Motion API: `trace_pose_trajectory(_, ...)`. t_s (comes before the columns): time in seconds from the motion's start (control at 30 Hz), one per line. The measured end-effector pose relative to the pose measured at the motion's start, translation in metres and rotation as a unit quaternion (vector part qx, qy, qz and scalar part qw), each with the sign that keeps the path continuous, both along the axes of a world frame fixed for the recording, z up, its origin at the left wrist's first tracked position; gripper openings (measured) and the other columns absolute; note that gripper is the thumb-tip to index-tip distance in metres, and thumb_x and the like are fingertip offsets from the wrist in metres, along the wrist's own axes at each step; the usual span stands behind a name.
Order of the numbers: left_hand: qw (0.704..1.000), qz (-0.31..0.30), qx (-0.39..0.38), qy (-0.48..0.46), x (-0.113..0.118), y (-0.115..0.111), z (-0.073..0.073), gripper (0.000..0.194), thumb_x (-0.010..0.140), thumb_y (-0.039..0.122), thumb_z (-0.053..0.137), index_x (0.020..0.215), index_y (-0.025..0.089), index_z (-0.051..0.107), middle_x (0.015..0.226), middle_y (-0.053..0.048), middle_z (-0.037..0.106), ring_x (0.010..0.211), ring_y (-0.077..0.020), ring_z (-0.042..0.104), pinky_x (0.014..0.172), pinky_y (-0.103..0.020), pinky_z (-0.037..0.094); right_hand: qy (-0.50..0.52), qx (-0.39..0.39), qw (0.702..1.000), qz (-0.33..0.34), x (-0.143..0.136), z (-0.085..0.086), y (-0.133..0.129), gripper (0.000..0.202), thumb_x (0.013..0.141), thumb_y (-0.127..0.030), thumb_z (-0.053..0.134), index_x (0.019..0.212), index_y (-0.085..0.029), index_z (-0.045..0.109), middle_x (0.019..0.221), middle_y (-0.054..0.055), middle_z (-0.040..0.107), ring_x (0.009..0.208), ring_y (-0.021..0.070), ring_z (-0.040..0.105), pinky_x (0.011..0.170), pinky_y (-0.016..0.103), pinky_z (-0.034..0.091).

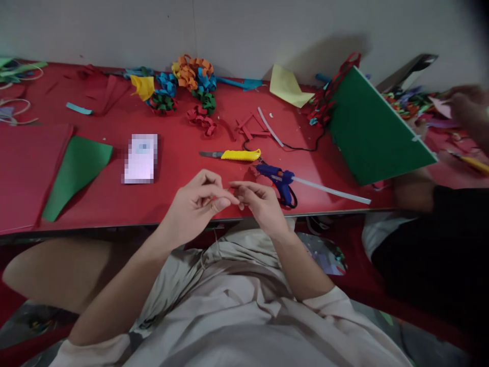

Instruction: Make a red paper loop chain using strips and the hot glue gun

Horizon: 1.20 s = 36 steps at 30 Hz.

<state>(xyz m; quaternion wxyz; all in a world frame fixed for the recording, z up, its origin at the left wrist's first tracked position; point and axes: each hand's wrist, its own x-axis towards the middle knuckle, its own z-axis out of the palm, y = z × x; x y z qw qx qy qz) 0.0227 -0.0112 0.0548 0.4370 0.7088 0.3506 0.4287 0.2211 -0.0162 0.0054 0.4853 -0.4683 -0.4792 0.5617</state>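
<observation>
A person's left hand (pixel 193 206) and right hand (pixel 264 210) meet at the fingertips over the near edge of a red table (pixel 179 148), anything pinched there too small to identify. Just beyond lie a yellow-handled craft knife (pixel 240 155) and a blue glue gun (pixel 280 179) with a long translucent stick (pixel 331 191). Curled multicoloured paper strips (pixel 194 74) sit on the far side; a flat green board (pixel 372 130) tilts at right.

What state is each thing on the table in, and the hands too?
Left hand: fingers bent, grip unclear
Right hand: fingers bent, grip unclear
Blue glue gun: lying down, stick protruding from rear
Loose glue stick: slightly curved
Yellow utility knife: lying flat, blade out
Green board: tilted up
Orange paper strip: folded, curled
Pale yellow paper: creased
</observation>
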Motion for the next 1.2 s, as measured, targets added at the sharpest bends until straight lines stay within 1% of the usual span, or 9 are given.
trace_pose_trajectory(0.07, 1.000, 0.015, -0.008, 0.026, -0.003, -0.013, -0.010, 0.016, 0.095, 0.034, 0.073, 0.087, 0.024, 0.084, 0.093, -0.004, 0.061, 0.082, -0.0128, 0.061, 0.069, -0.022, 0.048, 0.011, 0.008, 1.000, -0.022, -0.004, 0.010, 0.007, 0.029, 0.091, -0.045, 0.072, 0.102, -0.018, 0.079, 0.088, 0.005, 0.081, 0.079, 0.0161, 0.077, 0.067, 0.024, 0.058)
trace_pose_trajectory(0.17, 0.996, 0.061, -0.043, 0.051, -0.003, -0.028, -0.028, 0.019, 0.096, 0.029, 0.068, 0.085, 0.022, 0.082, 0.092, -0.004, 0.071, 0.083, -0.0140, 0.067, 0.072, -0.022, 0.050, -0.009, 0.049, 0.998, -0.036, -0.015, 0.026, 0.015, 0.036, 0.088, -0.036, 0.077, 0.121, -0.022, 0.072, 0.091, 0.003, 0.083, 0.088, 0.0174, 0.080, 0.083, 0.029, 0.062)
trace_pose_trajectory(0.27, 0.987, 0.115, -0.097, 0.065, -0.002, -0.032, -0.040, 0.021, 0.095, 0.028, 0.065, 0.084, 0.020, 0.081, 0.071, -0.002, 0.073, 0.062, -0.0134, 0.066, 0.062, -0.022, 0.050, -0.062, 0.105, 0.993, -0.003, -0.026, 0.039, 0.012, 0.035, 0.092, -0.029, 0.074, 0.125, -0.024, 0.069, 0.089, 0.001, 0.083, 0.091, 0.0169, 0.080, 0.088, 0.031, 0.062)
trace_pose_trajectory(0.37, 0.979, 0.132, -0.155, 0.023, -0.003, -0.027, -0.042, 0.024, 0.092, 0.036, 0.068, 0.085, 0.017, 0.081, 0.065, -0.003, 0.074, 0.057, -0.0163, 0.069, 0.058, -0.023, 0.053, -0.183, 0.232, 0.955, -0.001, -0.031, 0.049, -0.002, 0.008, 0.093, -0.024, 0.074, 0.099, -0.024, 0.079, 0.100, 0.003, 0.082, 0.097, 0.0163, 0.077, 0.089, 0.031, 0.060)
trace_pose_trajectory(0.5, 0.963, 0.124, -0.216, -0.101, -0.007, -0.016, -0.036, 0.030, 0.086, 0.045, 0.077, 0.084, 0.016, 0.082, 0.082, -0.006, 0.080, 0.072, -0.0204, 0.076, 0.072, -0.028, 0.063, -0.261, 0.358, 0.896, -0.013, -0.031, 0.050, -0.027, 0.014, 0.094, -0.015, 0.071, 0.099, -0.025, 0.081, 0.093, 0.003, 0.079, 0.088, 0.0133, 0.072, 0.081, 0.027, 0.058)
trace_pose_trajectory(0.7, 0.935, 0.074, -0.280, -0.207, -0.008, -0.015, -0.032, 0.033, 0.084, 0.044, 0.083, 0.107, 0.020, 0.083, 0.107, -0.010, 0.082, 0.094, -0.0237, 0.079, 0.087, -0.034, 0.065, -0.220, 0.327, 0.919, 0.029, -0.036, 0.030, -0.045, 0.013, 0.094, -0.017, 0.073, 0.106, -0.022, 0.076, 0.101, 0.003, 0.083, 0.088, 0.0125, 0.079, 0.083, 0.023, 0.062)
trace_pose_trajectory(0.93, 0.907, 0.061, -0.309, -0.279, -0.001, -0.025, -0.027, 0.019, 0.087, 0.035, 0.082, 0.102, 0.023, 0.084, 0.116, -0.009, 0.080, 0.113, -0.0260, 0.076, 0.095, -0.034, 0.063, -0.117, 0.205, 0.971, -0.035, -0.040, 0.005, -0.047, 0.021, 0.091, -0.026, 0.076, 0.111, -0.023, 0.070, 0.092, 0.002, 0.084, 0.082, 0.0163, 0.082, 0.076, 0.024, 0.065)
trace_pose_trajectory(1.03, 0.886, 0.039, -0.321, -0.333, 0.003, -0.031, -0.022, 0.018, 0.089, 0.039, 0.078, 0.094, 0.022, 0.084, 0.112, -0.008, 0.081, 0.124, -0.0272, 0.071, 0.105, -0.035, 0.059, -0.150, 0.211, 0.965, -0.048, -0.036, 0.005, -0.044, 0.007, 0.092, -0.026, 0.075, 0.097, -0.022, 0.074, 0.087, 0.001, 0.083, 0.076, 0.0142, 0.081, 0.073, 0.021, 0.064)
trace_pose_trajectory(1.2, 0.944, 0.056, -0.224, -0.234, 0.007, -0.041, -0.024, 0.022, 0.097, 0.042, 0.072, 0.087, 0.022, 0.078, 0.121, -0.010, 0.079, 0.128, -0.0277, 0.069, 0.114, -0.043, 0.052, -0.144, 0.179, 0.972, -0.040, -0.020, 0.013, -0.032, 0.009, 0.094, -0.030, 0.072, 0.097, -0.022, 0.076, 0.086, 0.002, 0.083, 0.074, 0.0144, 0.079, 0.070, 0.022, 0.064)
